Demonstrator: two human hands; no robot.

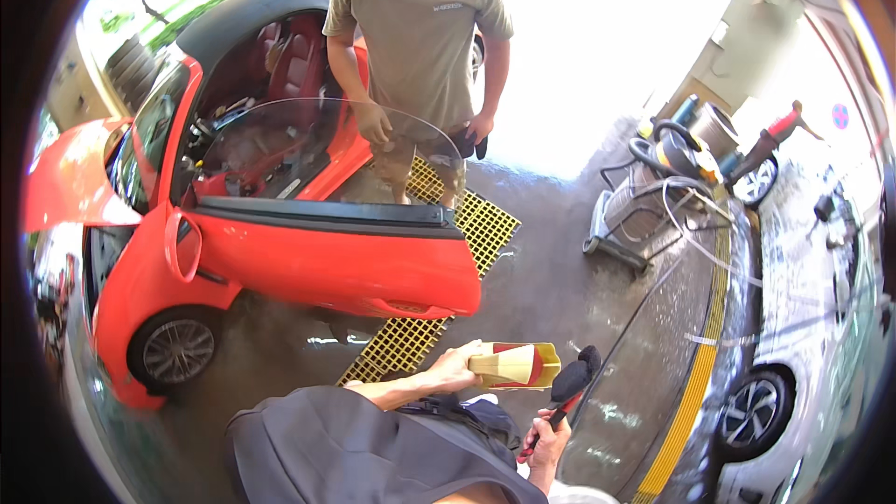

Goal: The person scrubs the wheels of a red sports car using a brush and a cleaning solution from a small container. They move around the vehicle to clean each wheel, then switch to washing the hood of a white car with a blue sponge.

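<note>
My left hand (455, 368) is closed round the end of a pale yellow container (504, 366) with a red patch, held level in front of me. Its exact kind I cannot make out. In my right hand (545, 441), lower and to the right, is a brush (573, 381) with a fluffy black head and a red and black handle. The brush head points up, just right of the container and apart from it. Ahead on the left stands a red car (327, 257), its near door open and the window glass raised.
Behind the open door stands a person (425, 37) in an olive T-shirt, a dark item in one hand. A wet-floor vacuum machine (639, 205) with hoses is at the right. A white car (803, 336) stands beyond the yellow floor strip (686, 411). Yellow grating (401, 345) crosses the wet floor.
</note>
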